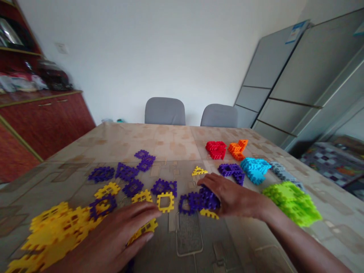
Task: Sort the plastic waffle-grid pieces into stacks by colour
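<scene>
My right hand (227, 193) curls around a bunch of purple interlocking plastic tiles (208, 198). More purple tiles (191, 203) lie against its left side, and a yellow tile (209, 214) pokes out below. My left hand (119, 231) reaches in low over the table with its fingers stretched and thumb apart. Between that thumb and the fingers a yellow tile (145, 228) shows; whether they touch it I cannot tell. A square yellow tile (165, 202) lies just beyond the left fingertips. Loose purple tiles (127, 172) spread out ahead, and a yellow pile (54, 227) sits at the left.
Sorted along the right are red (216, 150), orange (238, 150), blue (256, 170), grey (286, 174) and lime-green tiles (292, 203), with a purple group (231, 171) beside the blue. A patterned cloth covers the table (170, 140). Two grey chairs (165, 110) stand behind it.
</scene>
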The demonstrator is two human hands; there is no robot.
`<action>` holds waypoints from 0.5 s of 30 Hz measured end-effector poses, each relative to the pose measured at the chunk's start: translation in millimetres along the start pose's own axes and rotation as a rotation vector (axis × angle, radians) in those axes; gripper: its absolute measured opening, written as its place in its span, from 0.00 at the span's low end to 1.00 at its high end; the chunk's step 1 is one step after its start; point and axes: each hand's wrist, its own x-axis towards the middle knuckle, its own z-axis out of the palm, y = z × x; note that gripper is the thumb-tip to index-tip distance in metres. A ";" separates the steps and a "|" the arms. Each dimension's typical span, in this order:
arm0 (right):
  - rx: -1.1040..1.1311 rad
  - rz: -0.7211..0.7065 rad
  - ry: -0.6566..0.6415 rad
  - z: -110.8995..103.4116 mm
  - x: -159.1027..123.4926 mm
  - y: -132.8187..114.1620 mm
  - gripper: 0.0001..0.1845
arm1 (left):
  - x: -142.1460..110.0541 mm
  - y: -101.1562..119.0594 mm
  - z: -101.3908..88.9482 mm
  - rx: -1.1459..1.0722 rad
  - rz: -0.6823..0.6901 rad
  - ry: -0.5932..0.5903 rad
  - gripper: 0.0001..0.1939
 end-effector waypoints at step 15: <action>-0.126 0.193 -0.058 -8.7 -1.9 85.8 0.35 | 180.2 36.4 51.8 -0.638 -0.061 -0.232 0.26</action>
